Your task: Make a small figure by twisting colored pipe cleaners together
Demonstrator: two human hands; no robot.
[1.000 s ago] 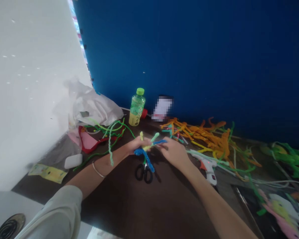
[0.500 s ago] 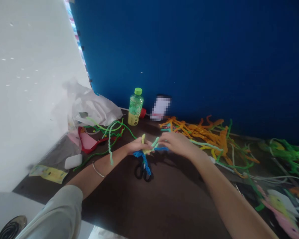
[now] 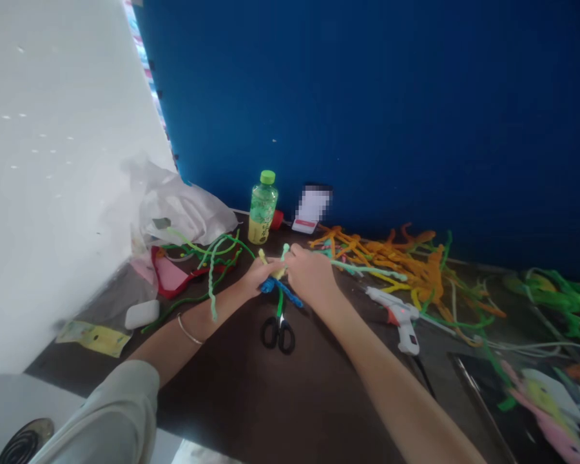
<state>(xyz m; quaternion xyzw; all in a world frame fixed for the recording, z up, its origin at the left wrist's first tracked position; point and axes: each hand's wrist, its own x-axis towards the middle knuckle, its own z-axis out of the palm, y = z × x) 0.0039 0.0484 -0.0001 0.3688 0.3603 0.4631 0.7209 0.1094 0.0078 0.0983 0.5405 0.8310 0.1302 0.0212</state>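
the left hand [image 3: 261, 274] grips a small fuzzy piece [image 3: 269, 285] of yellow, pale green and blue between its fingers, held just above the desk [image 3: 319, 406]. the right hand [image 3: 312, 274] meets it there, its fingers bent against the piece; their tips are hidden, so i cannot tell whether they pinch it. a yellow end and a pale green end poke up beside the fingers, and a blue strand slants down below them towards the right. directly nearer than the fingers lie scissors [image 3: 278, 336], black handles towards the person. beyond the fingers stand a green-capped bottle [image 3: 263, 216] and, to its right, a phone [image 3: 312, 209] with a blurred screen. right of the fingers is a heap of orange stems [image 3: 391, 258], with a white glue gun [image 3: 401, 316] on the near side of it. left of the fingers are green stems [image 3: 214, 283], a pale bag [image 3: 188, 212] farther back, and a white case [image 3: 142, 314] near the left forearm.
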